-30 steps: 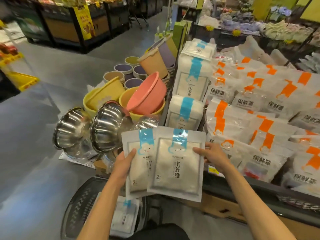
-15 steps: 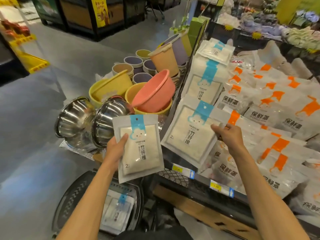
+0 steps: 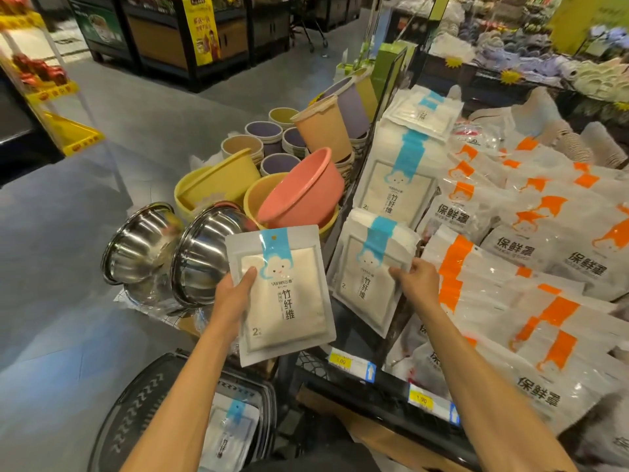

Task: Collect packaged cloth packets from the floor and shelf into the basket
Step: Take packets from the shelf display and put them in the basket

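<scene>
Left hand (image 3: 231, 301) gripped a cloth packet (image 3: 286, 294) upright with the basket (image 3: 136, 403) below it; right hand (image 3: 415, 284) pinched a second packet (image 3: 364, 281) at the front edge of the shelf (image 3: 391, 390).

Two bare arms reach forward from the bottom of the view, the left forearm (image 3: 190, 386) rising from the lower left and the right forearm (image 3: 476, 379) from the lower right, well apart. The left hand (image 3: 235, 298) grips a packet (image 3: 289, 301) by its left edge, thumb laid across the front and fingers hidden behind, holding it upright. The right hand (image 3: 417, 282), slightly higher, shows its back to the camera and pinches the right edge of a second packet (image 3: 366, 277), thumb on the front and the other fingers out of sight behind it.
</scene>
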Tool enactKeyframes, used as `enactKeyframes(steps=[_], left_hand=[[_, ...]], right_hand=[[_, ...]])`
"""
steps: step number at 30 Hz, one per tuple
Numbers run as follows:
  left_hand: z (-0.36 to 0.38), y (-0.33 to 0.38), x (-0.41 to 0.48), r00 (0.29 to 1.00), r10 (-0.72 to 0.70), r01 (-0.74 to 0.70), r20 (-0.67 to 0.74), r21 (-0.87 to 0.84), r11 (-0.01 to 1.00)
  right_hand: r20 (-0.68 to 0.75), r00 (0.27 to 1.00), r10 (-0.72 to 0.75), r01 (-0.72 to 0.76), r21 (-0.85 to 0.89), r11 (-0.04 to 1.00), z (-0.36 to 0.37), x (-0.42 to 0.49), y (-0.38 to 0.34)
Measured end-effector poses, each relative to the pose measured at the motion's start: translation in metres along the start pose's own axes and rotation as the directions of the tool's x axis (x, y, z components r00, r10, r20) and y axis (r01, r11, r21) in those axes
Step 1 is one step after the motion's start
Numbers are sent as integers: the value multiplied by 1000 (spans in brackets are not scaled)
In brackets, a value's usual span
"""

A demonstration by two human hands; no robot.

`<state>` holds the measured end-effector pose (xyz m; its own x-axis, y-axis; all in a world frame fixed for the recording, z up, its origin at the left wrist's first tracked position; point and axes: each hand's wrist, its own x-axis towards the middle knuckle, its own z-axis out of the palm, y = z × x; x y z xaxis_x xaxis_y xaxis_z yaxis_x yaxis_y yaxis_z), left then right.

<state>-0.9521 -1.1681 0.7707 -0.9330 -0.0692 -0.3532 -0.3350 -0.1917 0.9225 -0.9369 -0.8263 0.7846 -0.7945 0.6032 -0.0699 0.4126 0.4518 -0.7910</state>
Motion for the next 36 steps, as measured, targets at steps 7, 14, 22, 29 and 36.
enactKeyframes(steps=[7, 14, 22, 29, 36], left_hand=[[-2, -7, 5, 998, -38, 36, -47, -28, 999], [-6, -8, 9, 997, -43, 39, -59, -56, 998], [-6, -17, 7, 993, -78, 72, -90, -67, 995], [-3, -20, 2, 994, -70, 63, -83, -86, 994], [-5, -23, 4, 993, -70, 62, -92, -86, 994]], right_hand=[[-56, 994, 94, -91, 57, 994, 38, 6, 0], [-164, 969, 182, -171, 83, 982, 63, -1, 4], [-146, 975, 168, -153, 105, 983, 63, 4, 0], [-26, 998, -52, 49, -108, 993, 49, 11, 0], [239, 971, 31, 87, -469, 879, 37, 44, -6]])
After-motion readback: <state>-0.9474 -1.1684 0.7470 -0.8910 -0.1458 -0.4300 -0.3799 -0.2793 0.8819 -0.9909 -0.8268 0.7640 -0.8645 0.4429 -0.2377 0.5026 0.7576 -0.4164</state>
